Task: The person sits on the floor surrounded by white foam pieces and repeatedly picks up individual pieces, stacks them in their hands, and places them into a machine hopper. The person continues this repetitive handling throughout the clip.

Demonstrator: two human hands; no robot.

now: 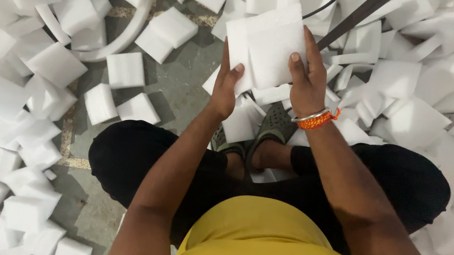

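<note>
Holding: my left hand (225, 86) and right hand (306, 80) both clamp the white foam slab (265, 48) above my shoes (274, 126) | step: looks like inspecting | next: needs firm two-sided grip | foam offcuts (127, 71) across floor (181, 84)

White foam sheet (268, 45), yellow shirt (266, 242), black trousers (135, 157), orange bracelet (319, 120), grey speckled floor (182, 79).

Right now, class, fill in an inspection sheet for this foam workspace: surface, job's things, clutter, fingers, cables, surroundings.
Surface: grey concrete floor, bare patches only.
Job's things: white foam sheet, held up in both hands.
Clutter: loose foam pieces heaped on all sides.
Fingers: left hand grips the sheet's left edge; right hand its right side.
Cables: one dark cable at the top.
Surroundings: dark bar; curved foam strip.
</note>
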